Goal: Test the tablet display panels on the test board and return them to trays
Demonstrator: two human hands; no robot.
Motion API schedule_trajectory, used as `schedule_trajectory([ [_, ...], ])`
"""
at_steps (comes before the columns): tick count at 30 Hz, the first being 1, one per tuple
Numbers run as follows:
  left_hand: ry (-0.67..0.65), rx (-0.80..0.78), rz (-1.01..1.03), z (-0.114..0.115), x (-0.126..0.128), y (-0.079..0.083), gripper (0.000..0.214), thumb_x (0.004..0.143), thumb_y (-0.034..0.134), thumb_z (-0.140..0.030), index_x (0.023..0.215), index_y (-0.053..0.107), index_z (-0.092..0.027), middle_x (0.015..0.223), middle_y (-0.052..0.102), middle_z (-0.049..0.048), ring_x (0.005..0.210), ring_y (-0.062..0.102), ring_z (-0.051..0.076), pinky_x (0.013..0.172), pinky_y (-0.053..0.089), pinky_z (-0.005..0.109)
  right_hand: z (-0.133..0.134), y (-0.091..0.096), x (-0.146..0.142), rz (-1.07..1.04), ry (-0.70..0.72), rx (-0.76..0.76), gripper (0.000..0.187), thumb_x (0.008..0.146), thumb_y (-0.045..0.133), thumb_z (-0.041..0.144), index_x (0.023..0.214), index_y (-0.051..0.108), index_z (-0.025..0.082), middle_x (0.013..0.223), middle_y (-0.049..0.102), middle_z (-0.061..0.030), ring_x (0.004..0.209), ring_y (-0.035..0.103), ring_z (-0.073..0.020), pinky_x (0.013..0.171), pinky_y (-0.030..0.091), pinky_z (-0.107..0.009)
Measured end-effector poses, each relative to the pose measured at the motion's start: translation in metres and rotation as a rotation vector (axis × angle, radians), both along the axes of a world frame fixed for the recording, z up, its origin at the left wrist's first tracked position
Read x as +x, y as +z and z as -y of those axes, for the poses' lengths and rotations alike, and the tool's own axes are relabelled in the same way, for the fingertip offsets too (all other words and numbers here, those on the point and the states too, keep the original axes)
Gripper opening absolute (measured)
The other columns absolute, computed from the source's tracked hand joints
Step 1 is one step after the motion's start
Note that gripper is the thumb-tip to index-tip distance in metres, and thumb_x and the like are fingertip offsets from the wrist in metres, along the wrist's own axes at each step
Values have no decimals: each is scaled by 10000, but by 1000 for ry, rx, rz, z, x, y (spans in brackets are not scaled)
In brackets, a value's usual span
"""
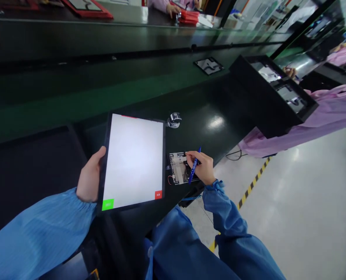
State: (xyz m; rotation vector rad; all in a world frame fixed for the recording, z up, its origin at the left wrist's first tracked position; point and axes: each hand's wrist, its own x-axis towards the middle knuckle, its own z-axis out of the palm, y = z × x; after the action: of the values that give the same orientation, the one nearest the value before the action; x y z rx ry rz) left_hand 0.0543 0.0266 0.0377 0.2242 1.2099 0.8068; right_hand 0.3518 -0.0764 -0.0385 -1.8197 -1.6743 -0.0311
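My left hand (89, 177) grips the left edge of a lit display panel (135, 159), its thumb at the edge and its other fingers hidden behind. The panel glows white, with a green block in its lower left corner and a red one in its lower right. My right hand (204, 167) is closed, with a blue pen (194, 170) slanting across its fingers. Its fingertips are at the right side of an open circuit assembly (178, 169) with pale tape strips; whether they also pinch a part there cannot be made out.
Behind the panel's right edge sits a shiny metal tape roll or holder (173, 119). Farther back lies a flat dark-framed panel (209, 66). A black compartmented box (273, 91) stands at the right, beside a person in pink (280, 116). Another person's hand (173, 9) is across the bench.
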Motion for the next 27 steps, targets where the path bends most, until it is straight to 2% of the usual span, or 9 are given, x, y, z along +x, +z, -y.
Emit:
schedule_trajectory([
  [6,-4,52,-62,2,-2,-6,298,912,527,-346,1037,738,-177,732,766,16,806,754,304,636,669,401,-1,-1,-2,29,-3,-25,175,885,548,214,884,724,211,686,660,-4,616,625,-130,635,481,-236],
  [10,-19,108,-36,3,-3,-8,291,909,539,-367,975,751,-179,791,775,5,884,748,300,654,674,377,-2,-2,0,55,-3,-46,184,892,540,218,894,724,211,685,658,-12,625,616,-141,645,469,-245],
  [13,1,93,-46,4,-1,-4,255,927,516,-337,999,740,-239,683,744,-48,861,754,251,636,665,316,-2,4,-4,71,-13,-50,179,890,541,229,866,717,212,669,649,-14,618,605,-146,639,457,-250],
  [16,0,62,-37,4,2,0,290,928,510,-340,1093,724,-235,699,750,-45,880,752,257,670,665,332,0,17,-18,-7,-15,-52,146,882,547,229,850,689,212,646,618,8,601,589,-130,632,442,-235],
  [19,27,94,-24,3,3,-1,344,924,507,-349,1133,715,-171,785,774,-1,938,740,276,759,655,356,-1,31,-38,-159,60,-171,18,812,613,211,825,625,214,622,577,47,571,560,-106,632,426,-216],
  [21,40,131,14,2,3,-3,329,929,512,-330,1138,712,-174,808,775,-13,973,732,256,814,639,338,-4,37,-48,-180,114,-303,89,743,646,181,791,581,217,618,574,62,564,551,-103,627,410,-213],
  [23,34,144,63,1,3,-5,326,940,501,-328,1134,711,-172,844,777,-16,992,727,253,846,628,348,-9,41,-52,-141,126,-417,135,702,651,157,768,551,219,637,593,59,577,555,-109,616,386,-218],
  [27,22,122,89,2,2,-6,339,929,518,-331,1136,706,-139,929,783,36,976,729,297,845,629,416,-23,46,-57,3,94,-559,151,697,658,181,749,525,228,670,620,33,613,575,-144,598,344,-245],
])
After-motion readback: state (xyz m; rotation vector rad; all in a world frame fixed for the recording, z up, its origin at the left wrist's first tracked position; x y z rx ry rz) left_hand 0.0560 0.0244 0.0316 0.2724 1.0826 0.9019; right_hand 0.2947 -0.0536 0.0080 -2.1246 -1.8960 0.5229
